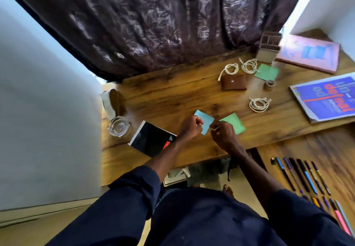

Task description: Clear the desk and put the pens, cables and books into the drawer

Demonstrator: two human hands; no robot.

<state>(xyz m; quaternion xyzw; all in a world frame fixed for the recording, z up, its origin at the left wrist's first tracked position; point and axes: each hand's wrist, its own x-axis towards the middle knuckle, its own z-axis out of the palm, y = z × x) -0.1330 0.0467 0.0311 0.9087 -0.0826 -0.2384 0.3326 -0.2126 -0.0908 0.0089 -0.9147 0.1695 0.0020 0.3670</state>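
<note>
On the wooden desk [165, 95] my left hand [190, 127] pinches a light blue sticky note pad [205, 121]. My right hand [223, 135] is closed at the near corner of a green sticky note pad [233, 123] that lies on the desk. Three coiled white cables lie further back: cable [229, 69], cable [249, 66] and cable [259, 104]. A black book [151, 139] rests near the front edge, a blue book [324, 97] at the right, and a pink book [309, 55] at the back right. Several pens [303, 176] lie in a row in the open drawer at lower right.
A brown leather pouch [234, 82], another green pad [266, 72], a small tape roll [269, 84] and a divided pen holder [269, 47] sit at the back. A glass ashtray [118, 126] stands at the left edge. A dark curtain [153, 24] hangs behind the desk.
</note>
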